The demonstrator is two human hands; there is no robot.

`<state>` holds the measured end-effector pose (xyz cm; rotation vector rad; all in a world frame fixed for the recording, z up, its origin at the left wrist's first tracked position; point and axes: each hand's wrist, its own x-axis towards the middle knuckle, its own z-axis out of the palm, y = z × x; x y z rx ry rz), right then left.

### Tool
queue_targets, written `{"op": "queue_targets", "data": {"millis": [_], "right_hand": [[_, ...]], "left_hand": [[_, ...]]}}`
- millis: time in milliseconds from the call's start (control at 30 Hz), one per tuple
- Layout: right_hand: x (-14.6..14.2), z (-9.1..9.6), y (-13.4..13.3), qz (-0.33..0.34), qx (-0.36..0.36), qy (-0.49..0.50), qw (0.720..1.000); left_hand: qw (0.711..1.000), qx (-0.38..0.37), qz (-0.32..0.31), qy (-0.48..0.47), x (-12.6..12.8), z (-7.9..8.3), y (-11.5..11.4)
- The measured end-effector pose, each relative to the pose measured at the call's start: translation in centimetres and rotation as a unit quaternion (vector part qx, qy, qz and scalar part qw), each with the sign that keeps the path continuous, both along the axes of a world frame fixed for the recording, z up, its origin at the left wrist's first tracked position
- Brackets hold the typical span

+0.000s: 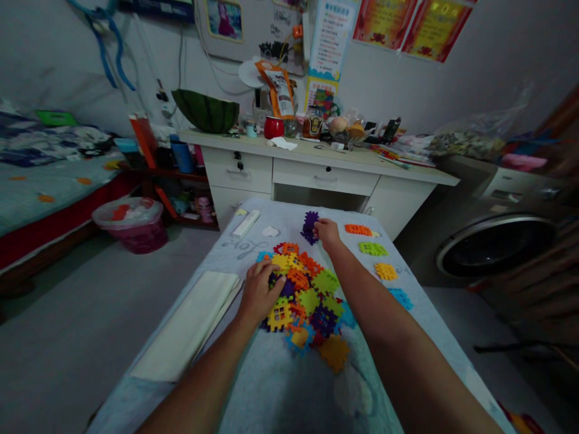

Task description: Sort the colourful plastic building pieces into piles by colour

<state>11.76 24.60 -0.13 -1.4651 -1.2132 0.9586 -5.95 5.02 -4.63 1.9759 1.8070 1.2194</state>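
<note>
The grip of the right hand pinches a purple piece by its right edge; the left hand, thumb and fingers parted, touches the pile. Toward the surface's far end, beyond the pile, the toothed piece looks light and stiff, easiest taken by an edge; its long axis runs away from the person.

From my head, the one camera is looking forward and down over the tabletop; it is viewing my left hand and right hand from behind and above, fairly near; it is facing the wall well beyond them.
</note>
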Motion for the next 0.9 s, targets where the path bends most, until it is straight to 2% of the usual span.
{"op": "queue_targets", "data": {"millis": [133,267,700,900], "right_hand": [[1.7,0.0,1.1,-0.069,-0.033,0.061,0.995],[2.1,-0.2,1.5,-0.077,-0.047,0.091,0.992],[4.0,-0.6,-0.7,0.052,-0.034,0.013,0.998],[3.7,-0.9,-0.2,0.093,-0.008,-0.04,0.995]], "left_hand": [[1.0,0.002,-0.003,0.0,0.0,0.0,0.0],[1.0,0.005,-0.004,0.002,-0.1,-0.2,0.1],[1.0,0.009,-0.011,0.01,-0.1,-0.6,0.2],[1.0,0.007,-0.013,0.009,-0.1,-0.5,0.2]]}}
